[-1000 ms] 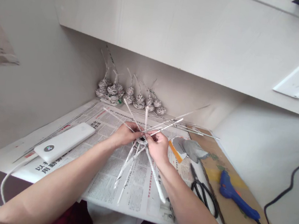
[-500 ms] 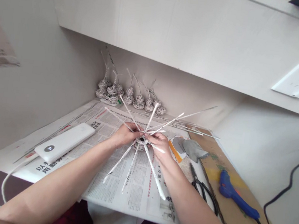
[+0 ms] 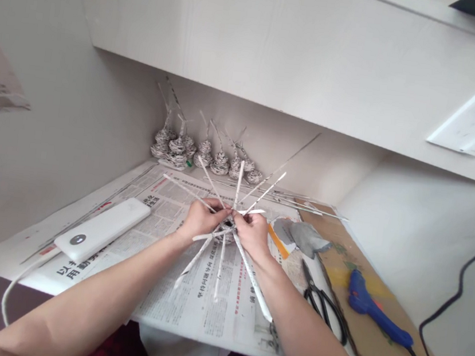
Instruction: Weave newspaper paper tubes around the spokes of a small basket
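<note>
Between my hands is a small woven paper piece [image 3: 225,238], with white rolled-paper sticks radiating from it on all sides and a dark hole at its centre. My left hand [image 3: 203,220] is closed on its left side, thumb and fingers pinched near the hole. From the right, my right hand [image 3: 251,233] pinches the far rim beside the hole. A longer, thinner paper strip [image 3: 285,163] runs up and right from the fingers of my right hand. Part of the woven body is hidden by my hands.
Newspaper [image 3: 179,303] covers the table. A white power bank [image 3: 104,228] with a cable lies left. At right are black scissors [image 3: 321,304], a blue glue gun [image 3: 371,307] on cardboard [image 3: 391,335], and grey cloth [image 3: 308,238]. Several woven gourd shapes [image 3: 219,163] stand at the back.
The woven piece has turned between my hands, so its sticks point differently. The long thin strip has swung upward and left. Both hands stay pinched near the hole.
</note>
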Demonstrator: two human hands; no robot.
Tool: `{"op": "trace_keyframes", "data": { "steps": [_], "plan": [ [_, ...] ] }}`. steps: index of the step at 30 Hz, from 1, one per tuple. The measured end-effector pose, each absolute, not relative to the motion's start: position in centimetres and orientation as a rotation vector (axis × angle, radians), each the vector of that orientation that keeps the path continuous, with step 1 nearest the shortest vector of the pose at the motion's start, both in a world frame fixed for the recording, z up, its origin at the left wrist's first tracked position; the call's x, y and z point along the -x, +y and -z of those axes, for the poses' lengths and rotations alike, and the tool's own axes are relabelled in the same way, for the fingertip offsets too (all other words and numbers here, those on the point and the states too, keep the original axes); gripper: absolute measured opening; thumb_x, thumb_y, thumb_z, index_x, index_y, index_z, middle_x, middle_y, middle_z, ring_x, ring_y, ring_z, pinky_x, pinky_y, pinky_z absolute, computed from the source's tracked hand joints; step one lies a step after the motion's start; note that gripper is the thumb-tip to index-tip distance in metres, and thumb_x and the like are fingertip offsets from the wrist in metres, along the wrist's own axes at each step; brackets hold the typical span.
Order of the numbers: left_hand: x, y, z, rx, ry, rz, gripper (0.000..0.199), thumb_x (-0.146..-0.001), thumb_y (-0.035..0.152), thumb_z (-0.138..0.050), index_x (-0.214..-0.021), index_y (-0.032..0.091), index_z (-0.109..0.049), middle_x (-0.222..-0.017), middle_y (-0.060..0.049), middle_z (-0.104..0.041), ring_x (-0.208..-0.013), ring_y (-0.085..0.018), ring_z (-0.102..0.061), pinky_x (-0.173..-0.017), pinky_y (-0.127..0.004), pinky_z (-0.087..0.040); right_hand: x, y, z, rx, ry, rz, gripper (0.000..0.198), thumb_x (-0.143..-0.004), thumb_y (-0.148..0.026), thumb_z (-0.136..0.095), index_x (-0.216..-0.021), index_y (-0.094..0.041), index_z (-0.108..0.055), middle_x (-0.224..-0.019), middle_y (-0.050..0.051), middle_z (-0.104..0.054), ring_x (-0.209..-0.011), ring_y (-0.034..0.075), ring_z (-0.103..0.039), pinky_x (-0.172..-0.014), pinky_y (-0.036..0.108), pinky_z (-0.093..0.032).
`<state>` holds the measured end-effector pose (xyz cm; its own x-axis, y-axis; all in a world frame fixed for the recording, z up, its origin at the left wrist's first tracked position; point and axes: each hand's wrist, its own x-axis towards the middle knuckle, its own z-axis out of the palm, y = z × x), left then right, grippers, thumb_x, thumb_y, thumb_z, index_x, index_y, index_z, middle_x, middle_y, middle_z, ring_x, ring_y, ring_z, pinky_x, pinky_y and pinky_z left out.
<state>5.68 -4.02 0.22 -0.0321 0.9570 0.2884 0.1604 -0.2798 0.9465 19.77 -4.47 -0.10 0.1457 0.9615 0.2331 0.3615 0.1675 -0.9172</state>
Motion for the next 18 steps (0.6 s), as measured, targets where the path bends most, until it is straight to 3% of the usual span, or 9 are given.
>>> {"op": "trace_keyframes", "data": {
  "steps": [5,13,18],
  "plan": [
    [-6.2,-3.9,0.7,-1.501,1.297,-1.453,0.024,-0.071,0.033,-0.069,-0.084,0.013,-0.075,-0.077,-0.007,-0.075,-0.067,-0.02,-0.068,-0.062,-0.027,-0.051,-19.4,-4.4,0.2,1.291,-1.236,-0.995,0.031,-0.068,-0.043,-0.064,-0.068,-0.013,-0.066,-0.061,0.004,-0.065,-0.055,0.015,-0.057,-0.05,0.023,-0.039],
    [-5.7,-4.5,-0.7,-1.417,1.258,-1.362,0.021,-0.07,0.033,-0.068,-0.078,0.014,-0.071,-0.063,-0.001,-0.067,-0.048,-0.011,-0.055,-0.048,-0.021,-0.042,-19.6,-4.4,0.6,1.387,-1.475,-0.6,0.035,-0.073,-0.046,-0.061,-0.055,-0.017,-0.057,-0.053,0.001,-0.06,-0.05,0.012,-0.051,-0.049,0.022,-0.034],
    [-5.7,-4.4,-0.9,-1.332,1.25,-1.307,0.023,-0.065,0.035,-0.071,-0.074,0.013,-0.07,-0.06,0.0,-0.065,-0.05,-0.011,-0.055,-0.05,-0.021,-0.042,-19.5,-4.6,0.5,1.404,-1.483,-0.526,0.037,-0.073,-0.045,-0.062,-0.051,-0.018,-0.051,-0.048,-0.001,-0.055,-0.047,0.011,-0.049,-0.047,0.022,-0.033]
  ]
}}
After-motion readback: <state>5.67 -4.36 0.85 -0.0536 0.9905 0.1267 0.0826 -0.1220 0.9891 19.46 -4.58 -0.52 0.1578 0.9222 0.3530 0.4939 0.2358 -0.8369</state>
